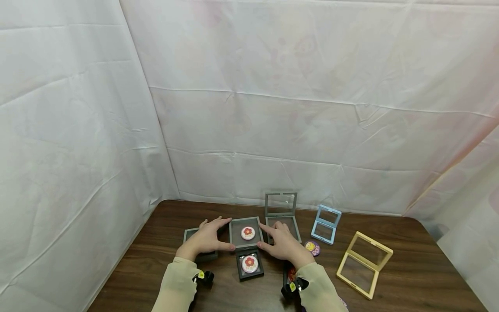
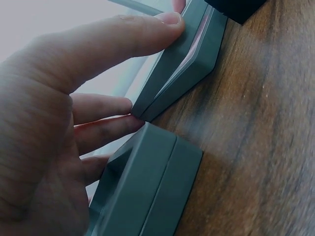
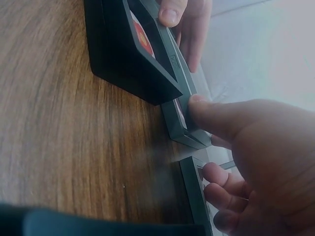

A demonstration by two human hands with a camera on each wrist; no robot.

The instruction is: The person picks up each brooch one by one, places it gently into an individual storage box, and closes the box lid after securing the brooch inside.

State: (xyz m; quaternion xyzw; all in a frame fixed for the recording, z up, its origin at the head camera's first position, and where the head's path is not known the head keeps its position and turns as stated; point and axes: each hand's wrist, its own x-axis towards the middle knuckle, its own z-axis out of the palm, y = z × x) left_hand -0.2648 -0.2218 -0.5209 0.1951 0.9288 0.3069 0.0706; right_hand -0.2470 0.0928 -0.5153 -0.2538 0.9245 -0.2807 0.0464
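Observation:
Both hands hold a square grey display case (image 1: 235,239) from its two sides. A round white badge (image 1: 247,233) with a red flower shows through its clear top. My left hand (image 1: 206,237) spans the left side, thumb (image 2: 125,37) at the near corner and a fingertip at the far one. My right hand (image 1: 286,244) grips the right side the same way. In the left wrist view the lid stands slightly ajar, the gap wider toward the near side. Just in front is a smaller black case (image 3: 123,64) with a similar flower badge (image 1: 249,263) inside.
Another grey case (image 2: 157,177) lies under the left hand. Behind the right hand stands an opened grey case (image 1: 282,214). To the right are an opened blue case (image 1: 325,223), a purple badge (image 1: 312,248) and an opened yellow case (image 1: 364,259). A white curtain (image 1: 249,130) hangs behind the table.

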